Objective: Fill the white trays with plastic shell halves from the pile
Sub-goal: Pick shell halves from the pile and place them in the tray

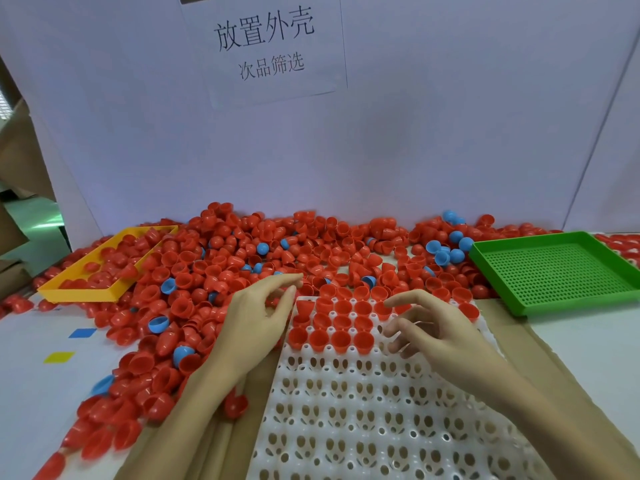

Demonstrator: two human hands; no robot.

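A white tray [363,410] with rows of round cells lies in front of me on brown cardboard. Its far rows hold several red shell halves [341,337], open side up. A large pile of red shell halves [242,258] with a few blue ones [446,251] spreads behind and left of the tray. My left hand [258,317] hovers at the tray's far left corner with fingers spread over the pile's edge and nothing visibly in them. My right hand [436,327] hovers over the tray's far right cells, fingers curled apart and holding nothing.
A yellow tray [78,291] holding red halves sits at the left, half buried in the pile. A green perforated tray [554,271] lies at the right. A white board with a printed sign [270,43] stands behind. Blue and yellow markers [59,356] are on the table's left.
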